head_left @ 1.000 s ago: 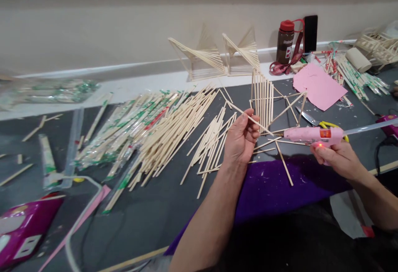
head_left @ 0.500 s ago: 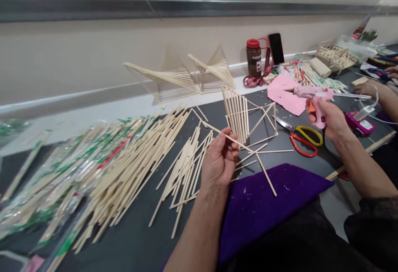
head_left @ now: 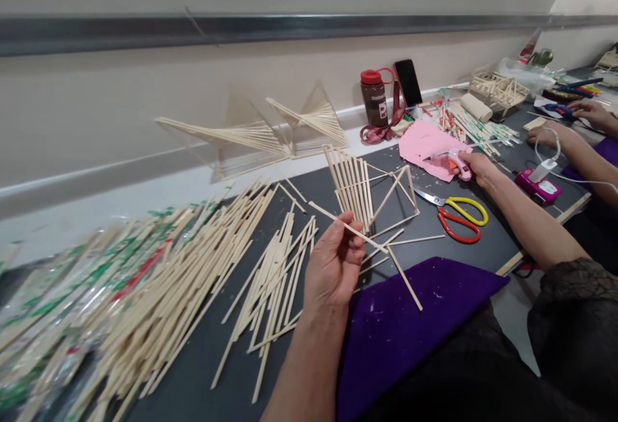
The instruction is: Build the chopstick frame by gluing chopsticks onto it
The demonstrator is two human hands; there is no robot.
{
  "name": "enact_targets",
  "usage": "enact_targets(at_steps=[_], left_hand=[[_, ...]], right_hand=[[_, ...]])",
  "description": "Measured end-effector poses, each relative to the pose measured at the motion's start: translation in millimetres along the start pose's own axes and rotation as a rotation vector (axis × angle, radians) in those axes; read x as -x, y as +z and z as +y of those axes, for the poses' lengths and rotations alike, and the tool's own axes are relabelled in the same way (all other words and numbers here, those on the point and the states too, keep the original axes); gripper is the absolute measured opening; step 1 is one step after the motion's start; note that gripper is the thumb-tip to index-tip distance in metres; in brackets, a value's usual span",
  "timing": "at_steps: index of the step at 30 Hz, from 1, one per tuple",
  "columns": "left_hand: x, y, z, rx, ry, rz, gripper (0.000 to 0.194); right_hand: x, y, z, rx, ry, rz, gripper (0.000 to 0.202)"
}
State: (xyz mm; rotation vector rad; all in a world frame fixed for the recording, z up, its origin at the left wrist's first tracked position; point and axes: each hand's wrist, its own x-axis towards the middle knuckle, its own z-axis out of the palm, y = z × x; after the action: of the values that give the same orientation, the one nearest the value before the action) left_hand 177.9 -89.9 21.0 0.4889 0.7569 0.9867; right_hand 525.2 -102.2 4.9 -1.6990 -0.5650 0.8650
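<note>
One stick [head_left: 373, 243] pinched in left grip [head_left: 335, 260], right grip [head_left: 479, 168] around glue gun [head_left: 456, 161]

There were 1 glue gun [head_left: 454, 159], 1 pr scissors [head_left: 440, 202], 1 btl [head_left: 374, 103], 1 phone [head_left: 408, 83], 1 pink sht [head_left: 419, 141], 1 front frame [head_left: 355, 189], 2 twisted frames [head_left: 251, 139] at back. Sticks [head_left: 197, 280] were too many to ct.

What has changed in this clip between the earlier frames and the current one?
The right hand carried the pink glue gun from the end of the wooden stick forward and rightward to the pink sheet, without letting go. The camera view also turned right. The left hand still holds the stick in its fingers.
</note>
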Motion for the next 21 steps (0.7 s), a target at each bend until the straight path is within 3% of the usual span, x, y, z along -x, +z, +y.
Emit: enact_targets(at_steps=[7, 13, 17, 21], left_hand=[[0.5, 1.2, -0.9, -0.006, -0.018, 0.01, 0.015], [-0.7, 1.4, -2.3, -0.008, -0.013, 0.043, 0.022], [0.4, 1.5, -4.9, -0.012, -0.016, 0.018, 0.023], [0.9, 1.2, -8.4, -0.03, -0.017, -0.016, 0.023]], right_hand=[[0.4, -16.1, 4.6, 0.383, -0.129, 0.085, 0.021], [22.9, -39.0, 12.4, 0.742, -0.357, 0.101, 0.019], [40.0, -50.0, 31.5, 1.138, -0.609, 0.049, 0.032], [47.2, -52.3, 39.8, 1.441, -0.694, 0.073, 0.038]])
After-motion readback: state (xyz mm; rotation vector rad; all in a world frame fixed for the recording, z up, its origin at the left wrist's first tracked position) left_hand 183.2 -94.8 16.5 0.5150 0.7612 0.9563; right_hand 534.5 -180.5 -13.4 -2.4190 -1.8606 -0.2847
